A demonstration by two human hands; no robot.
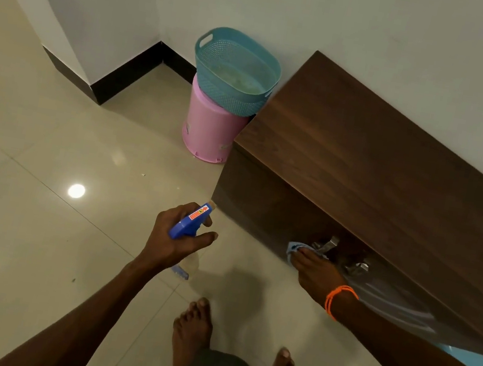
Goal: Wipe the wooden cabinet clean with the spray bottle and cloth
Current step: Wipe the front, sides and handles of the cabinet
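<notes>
The dark wooden cabinet (381, 161) stands against the wall on the right, its front face in shadow with two metal handles (330, 245). My left hand (174, 235) grips a spray bottle (192, 222) with a blue trigger head and a clear body, nozzle aimed toward the cabinet's front. My right hand (316, 273), an orange thread band on its wrist, presses a light blue cloth (294, 249) flat against the cabinet front just left of the handles. Most of the cloth is hidden under the palm.
A teal perforated basket (236, 70) sits on an upturned pink bucket (211, 126) at the cabinet's left end, near the wall corner. Glossy beige floor tiles (50, 230) spread to the left. My bare feet (193, 331) stand close to the cabinet.
</notes>
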